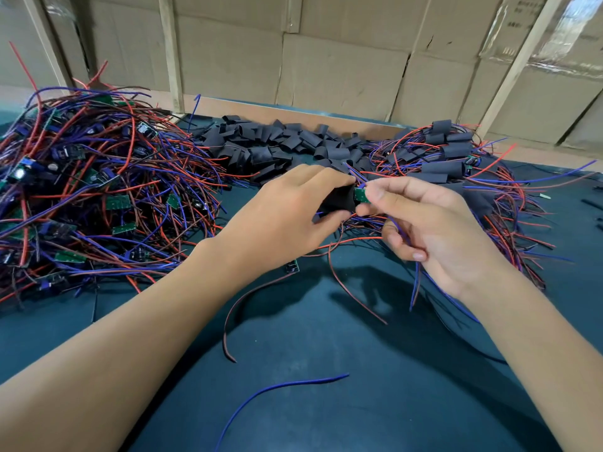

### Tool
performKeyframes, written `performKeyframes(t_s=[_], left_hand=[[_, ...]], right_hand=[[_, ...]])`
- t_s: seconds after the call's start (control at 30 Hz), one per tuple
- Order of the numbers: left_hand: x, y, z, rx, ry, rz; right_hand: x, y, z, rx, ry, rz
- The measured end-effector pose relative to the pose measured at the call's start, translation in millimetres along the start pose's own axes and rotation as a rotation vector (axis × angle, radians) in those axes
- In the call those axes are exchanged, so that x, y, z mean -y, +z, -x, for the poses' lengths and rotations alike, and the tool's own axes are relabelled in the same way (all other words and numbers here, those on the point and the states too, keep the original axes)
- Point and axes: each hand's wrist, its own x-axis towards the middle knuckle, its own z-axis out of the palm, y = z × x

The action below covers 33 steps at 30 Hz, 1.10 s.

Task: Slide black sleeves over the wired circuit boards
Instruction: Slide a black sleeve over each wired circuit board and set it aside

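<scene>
Green mat (326,386), cardboard wall behind: sleeving a board.
Left hand (287,216) pinched a black sleeve (337,202), mouth toward the board (360,194); right hand (434,230), beside the sleeve, gripped board and wires, feeding them in.

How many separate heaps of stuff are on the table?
3: bare wired boards far left, empty black sleeves centre back, sleeved boards right; their edges overlap.

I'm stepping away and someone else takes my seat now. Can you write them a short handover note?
Left hand grips a black sleeve; right hand pinches a green circuit board at the sleeve's mouth, its wires trailing below.
Bare boards: tangled pile on the left. Empty sleeves: heap at the back. Sleeved boards: pile on the right.
Done: a modest pile. Left: finish this one, then the big pile.
</scene>
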Motion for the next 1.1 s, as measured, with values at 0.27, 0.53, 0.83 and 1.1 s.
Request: performKeyframes(t_s=[0.27,0.53,0.83,1.1], left_hand=[[-2.1,-1.0,1.9,-0.047,-0.004,-0.003],[-0.7,1.1,2.6,-0.045,-0.036,0.007],[0.0,0.2,3.2,-0.117,0.006,0.025],[-5.0,0.4,0.9,-0.118,0.124,-0.018]], right_hand=[[-2.1,-3.9,-1.4,-0.041,-0.031,0.041],[-1.4,-2.9,0.6,-0.05,-0.038,0.087],[-1.3,-6.2,-1.5,-0.067,-0.042,0.055],[-1.6,-2.1,0.5,-0.04,-0.109,0.087]])
